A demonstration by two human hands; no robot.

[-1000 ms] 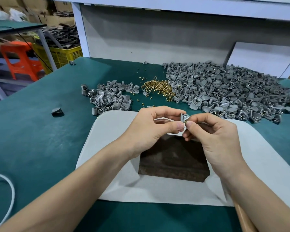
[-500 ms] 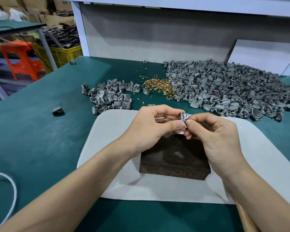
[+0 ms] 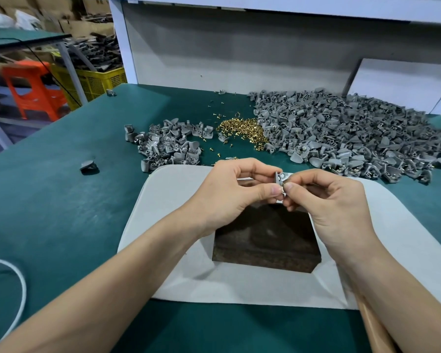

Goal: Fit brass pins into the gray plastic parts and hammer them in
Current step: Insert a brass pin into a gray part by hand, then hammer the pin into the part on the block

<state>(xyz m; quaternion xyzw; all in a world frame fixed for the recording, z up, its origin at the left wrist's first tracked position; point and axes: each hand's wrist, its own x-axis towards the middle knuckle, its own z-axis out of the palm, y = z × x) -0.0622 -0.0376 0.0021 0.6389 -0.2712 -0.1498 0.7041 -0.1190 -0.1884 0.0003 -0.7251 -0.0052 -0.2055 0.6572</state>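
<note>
Gray part [image 3: 280, 177] pinched between hands [image 3: 229, 192] [image 3: 334, 202], above block's [image 3: 265, 240] far edge.

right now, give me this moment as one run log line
step: fitting pin | left hand: pinches gray plastic part | right hand: pinches brass pin against part | below: dark brown block | hammering: not yet

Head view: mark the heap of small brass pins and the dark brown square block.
Heap of small brass pins [image 3: 242, 129]: head view, heap's middle.
Dark brown square block [image 3: 265, 242]: head view, bare top face.
</note>
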